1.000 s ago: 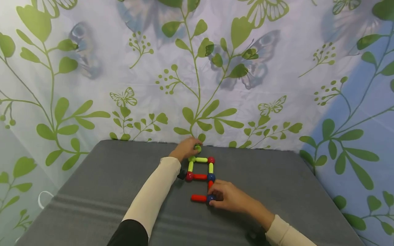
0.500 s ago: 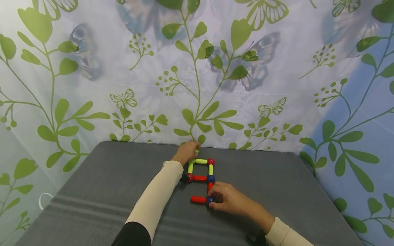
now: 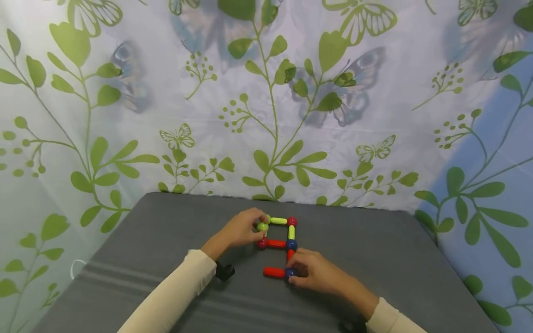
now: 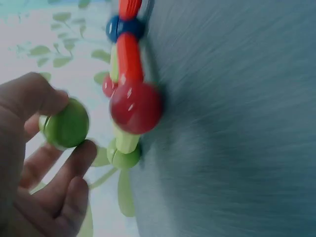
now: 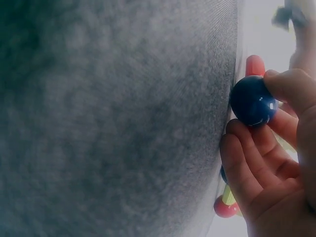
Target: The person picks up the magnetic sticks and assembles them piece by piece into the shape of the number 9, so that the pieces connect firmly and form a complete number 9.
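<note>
In the head view my left hand (image 3: 241, 227) pinches a green ball (image 4: 66, 123) between thumb and fingers, at the left side of a square of rods and balls. That square has a green ball (image 4: 123, 154) at its far left corner, a red ball (image 3: 292, 222) at far right, a blue ball (image 3: 292, 244) at near right and another red ball (image 4: 136, 107) at near left. Yellow-green rods (image 3: 278, 221) and a red rod (image 3: 275, 243) join them. My right hand (image 3: 318, 272) grips a second blue ball (image 5: 253, 101), from which a red rod (image 3: 274, 272) points left.
The pieces lie on a grey cloth-covered table (image 3: 366, 249). Behind its far edge hangs a white curtain (image 3: 233, 152) with green leaves and butterflies. A black object (image 3: 225, 272) sits by my left wrist.
My left hand has come back from the table's far edge towards me and leftward, carrying the green ball. The right hand keeps its grip on the near blue ball. The head view has shifted slightly.
</note>
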{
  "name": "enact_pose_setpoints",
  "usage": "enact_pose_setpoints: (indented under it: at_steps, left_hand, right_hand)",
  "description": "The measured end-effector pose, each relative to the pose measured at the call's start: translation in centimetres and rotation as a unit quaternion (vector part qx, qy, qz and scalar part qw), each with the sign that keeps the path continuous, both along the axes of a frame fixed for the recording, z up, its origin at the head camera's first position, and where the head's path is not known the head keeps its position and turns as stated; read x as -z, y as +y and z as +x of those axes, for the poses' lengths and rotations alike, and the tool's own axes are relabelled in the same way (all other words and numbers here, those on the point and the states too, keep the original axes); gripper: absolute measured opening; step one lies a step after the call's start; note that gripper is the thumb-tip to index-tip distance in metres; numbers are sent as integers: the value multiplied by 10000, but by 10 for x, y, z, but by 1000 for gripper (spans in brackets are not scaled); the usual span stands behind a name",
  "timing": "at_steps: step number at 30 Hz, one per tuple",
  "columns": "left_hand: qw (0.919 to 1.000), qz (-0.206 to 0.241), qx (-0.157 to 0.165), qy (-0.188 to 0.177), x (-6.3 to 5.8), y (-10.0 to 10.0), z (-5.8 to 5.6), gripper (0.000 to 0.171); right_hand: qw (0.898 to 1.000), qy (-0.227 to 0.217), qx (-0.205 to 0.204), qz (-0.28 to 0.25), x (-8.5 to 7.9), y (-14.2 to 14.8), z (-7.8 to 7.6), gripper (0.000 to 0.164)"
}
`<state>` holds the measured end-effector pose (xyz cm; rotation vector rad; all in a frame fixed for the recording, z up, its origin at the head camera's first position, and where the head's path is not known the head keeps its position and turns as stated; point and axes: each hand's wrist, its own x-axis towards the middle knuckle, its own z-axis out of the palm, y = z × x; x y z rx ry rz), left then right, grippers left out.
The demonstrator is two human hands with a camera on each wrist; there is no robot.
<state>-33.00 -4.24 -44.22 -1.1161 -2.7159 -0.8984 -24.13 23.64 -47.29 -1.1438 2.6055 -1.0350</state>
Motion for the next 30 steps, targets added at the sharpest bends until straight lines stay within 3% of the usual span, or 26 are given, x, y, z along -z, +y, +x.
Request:
enact_pose_setpoints:
  at_steps: [4, 8, 15, 30]
  left_hand:
    - [9985, -7, 471, -282, 13, -12, 30, 24]
    - [9958, -268, 827, -297, 24, -11, 45, 24]
    - [9933, -493, 1044, -103, 25, -4, 52, 25]
    - [9917, -574, 1085, -391, 24, -2, 54, 26]
  right_hand:
    - [10000, -40, 14, -65, 1, 3, 1, 21]
    - [9999, -68, 77, -108, 0, 8, 1, 21]
    - [9999, -32, 95, 29, -3, 10, 0, 21]
    - [9993, -185, 259, 214, -7, 14, -1, 21]
